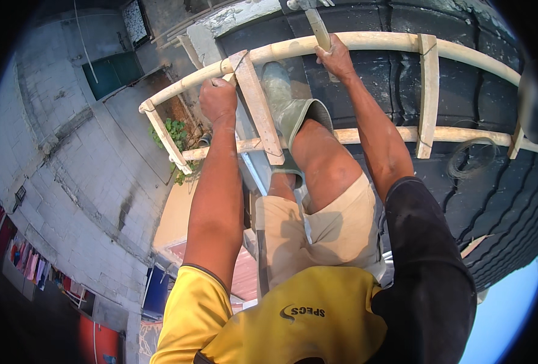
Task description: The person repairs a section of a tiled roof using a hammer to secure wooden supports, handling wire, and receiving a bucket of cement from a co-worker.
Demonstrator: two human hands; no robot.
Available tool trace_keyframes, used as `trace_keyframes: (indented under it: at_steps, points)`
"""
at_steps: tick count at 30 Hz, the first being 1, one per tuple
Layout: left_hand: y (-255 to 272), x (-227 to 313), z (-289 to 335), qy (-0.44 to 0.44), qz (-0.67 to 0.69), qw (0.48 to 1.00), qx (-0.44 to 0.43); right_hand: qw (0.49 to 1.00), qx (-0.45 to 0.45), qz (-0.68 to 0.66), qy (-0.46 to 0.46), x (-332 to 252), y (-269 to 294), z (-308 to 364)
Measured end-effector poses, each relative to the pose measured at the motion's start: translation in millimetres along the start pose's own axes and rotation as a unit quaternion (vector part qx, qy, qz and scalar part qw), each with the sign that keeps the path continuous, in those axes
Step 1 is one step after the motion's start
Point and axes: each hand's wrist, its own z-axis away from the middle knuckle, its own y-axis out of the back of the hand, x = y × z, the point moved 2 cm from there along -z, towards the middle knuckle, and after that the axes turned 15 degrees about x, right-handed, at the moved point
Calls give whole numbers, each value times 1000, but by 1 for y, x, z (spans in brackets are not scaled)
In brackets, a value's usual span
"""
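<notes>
Right hand (pixel 337 59) clamped on the wooden handle of a grey-headed hammer (pixel 318 29), crossing a pole. Left hand (pixel 218 100) well apart, curled into a fist just at the same pole; its contents are hidden. Below and between the arms, a muddy grey-green rubber boot (pixel 277 91) beside a flat crosspiece. Framework: pale, ladder-like wooden frame (pixel 372 41), two round poles bridged by flat boards (pixel 427 97), bound with thin dark wire (pixel 240 59).

Risks, my judgement: a slack binding could let a board twist under load; a stray hammer swing could catch a pole or the tiles; poor footing, support unseen, could tip the person.

Beyond: black ribbed roof tiles (pixel 493 194), loose coil of thin wire (pixel 472 159) on them. Farther, leafy green plant (pixel 175 130), then grey block wall (pixel 108 164).
</notes>
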Motion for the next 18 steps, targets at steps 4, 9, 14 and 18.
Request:
trace_keyframes:
  at_steps: [4,9,14,18]
  points:
    - [1,-6,-1,11,-11,1000,-18,948,143,279,56,-13,117,33]
    - [5,0,2,27,-18,999,-40,854,282,429,89,60,259,53]
    - [9,8,4,18,-38,999,-7,902,306,293,78,128,292,60]
    - [4,-2,6,-5,-55,998,18,942,262,207,-22,121,291,59]
